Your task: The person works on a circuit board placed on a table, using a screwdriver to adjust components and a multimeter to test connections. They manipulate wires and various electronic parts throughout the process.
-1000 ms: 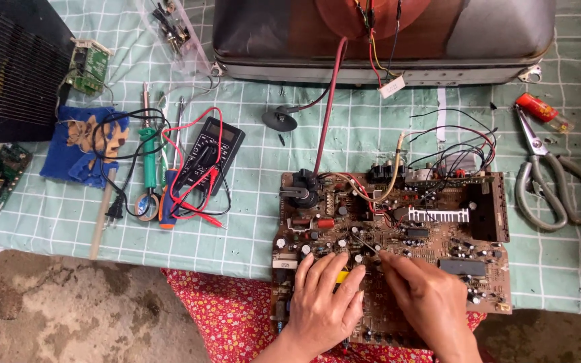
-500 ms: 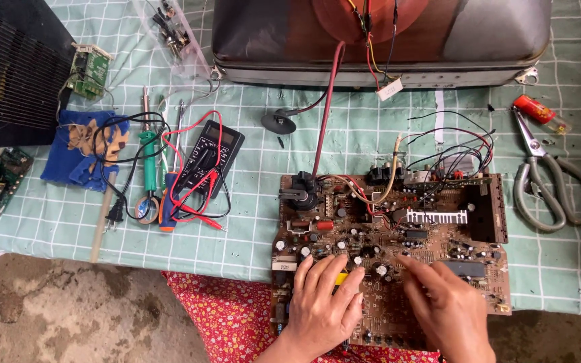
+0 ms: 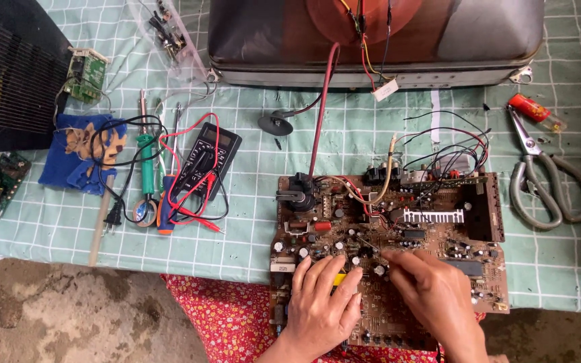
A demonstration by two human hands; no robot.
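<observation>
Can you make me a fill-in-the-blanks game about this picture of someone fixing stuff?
1. Both hands rest on a brown ____ board.
2. The scissors lie to the ____ of the board.
3. The multimeter has red and ____ leads.
4. The left hand partly covers a small ____ part.

Missing words: circuit; right; black; yellow

A table covered by a pale green checked cloth [image 3: 250, 222] fills most of the frame, its near edge running along the lower part above a bare concrete floor [image 3: 62, 316]. At the top centre lies a picture tube [image 3: 371, 40]; a brown circuit board [image 3: 398, 235] sits lower right of centre, overhanging the near edge, with grey scissors [image 3: 546, 181] and a red lighter [image 3: 531, 109] at the right. Left of centre lie a black multimeter [image 3: 206, 158], a green soldering iron [image 3: 146, 161], a blue cloth [image 3: 75, 158] and small green boards [image 3: 85, 74], with a black grille [image 3: 8, 67] in the upper left corner.
</observation>
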